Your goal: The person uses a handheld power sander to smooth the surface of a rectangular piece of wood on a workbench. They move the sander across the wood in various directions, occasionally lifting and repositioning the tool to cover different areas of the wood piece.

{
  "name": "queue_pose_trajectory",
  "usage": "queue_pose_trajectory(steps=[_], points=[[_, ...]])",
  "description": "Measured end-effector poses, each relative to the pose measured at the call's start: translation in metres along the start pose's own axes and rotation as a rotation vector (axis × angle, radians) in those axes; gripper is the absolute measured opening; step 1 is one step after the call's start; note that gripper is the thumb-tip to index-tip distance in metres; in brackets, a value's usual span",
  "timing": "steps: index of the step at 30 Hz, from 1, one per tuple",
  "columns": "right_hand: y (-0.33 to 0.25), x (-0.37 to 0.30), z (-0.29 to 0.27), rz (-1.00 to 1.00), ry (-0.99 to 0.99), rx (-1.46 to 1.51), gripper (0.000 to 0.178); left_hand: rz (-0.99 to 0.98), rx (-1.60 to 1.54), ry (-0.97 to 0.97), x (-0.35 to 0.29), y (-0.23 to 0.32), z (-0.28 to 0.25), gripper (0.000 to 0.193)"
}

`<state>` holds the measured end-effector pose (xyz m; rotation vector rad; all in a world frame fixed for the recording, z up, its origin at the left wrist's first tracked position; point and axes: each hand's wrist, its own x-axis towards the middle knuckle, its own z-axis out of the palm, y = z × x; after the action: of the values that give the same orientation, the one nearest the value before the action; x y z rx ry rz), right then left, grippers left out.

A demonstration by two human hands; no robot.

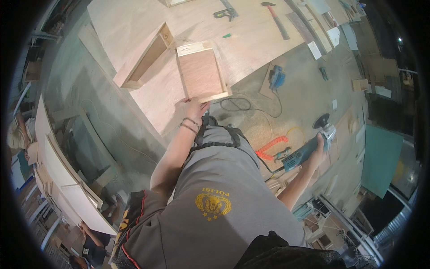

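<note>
My left hand (195, 109) grips the near left corner of a shallow wooden box (201, 74), which lies open side up on a plywood sheet (251, 49). Out to the right, my right hand (317, 154) is wrapped round the body of an angle grinder (299, 157). The grinder's dark round disc (321, 121) points away from me, well apart from the box. Left of the box, a second wooden box (150, 58) stands on its side.
A hammer (278, 22) and a dark square-like tool (227, 12) lie at the far side of the plywood. A blue corded power tool (277, 77) sits to the right, its cable looping nearby. An orange coiled hose (272, 147) hangs near my waist. Another person (93, 246) is at lower left.
</note>
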<state>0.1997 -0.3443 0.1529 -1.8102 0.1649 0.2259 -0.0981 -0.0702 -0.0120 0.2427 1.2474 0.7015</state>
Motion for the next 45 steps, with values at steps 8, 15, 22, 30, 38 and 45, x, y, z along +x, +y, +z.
queue_pose_trajectory(steps=[8,15,22,30,38,45], points=[[-0.017,0.002,0.058,-0.287,-0.255,-0.423,0.044,-0.046,0.49,-0.025,-0.054,0.029,0.071,0.048],[-0.031,-0.032,0.124,-0.436,-0.547,-0.952,0.068,1.092,1.447,0.096,0.059,0.068,0.092,0.041],[-0.026,-0.075,0.182,-0.452,-0.901,-1.365,0.075,1.377,1.674,0.059,0.157,0.047,0.112,0.059],[-0.019,-0.086,0.205,-0.43,-1.093,-1.584,0.071,1.136,1.7,-0.059,0.135,0.062,0.123,0.064],[-0.022,-0.069,0.211,-0.382,-0.973,-1.588,0.069,1.17,1.74,-0.069,0.14,0.063,0.123,0.065],[-0.026,-0.043,0.216,-0.36,-0.855,-1.471,0.069,1.191,1.757,-0.06,0.144,0.06,0.12,0.066]])
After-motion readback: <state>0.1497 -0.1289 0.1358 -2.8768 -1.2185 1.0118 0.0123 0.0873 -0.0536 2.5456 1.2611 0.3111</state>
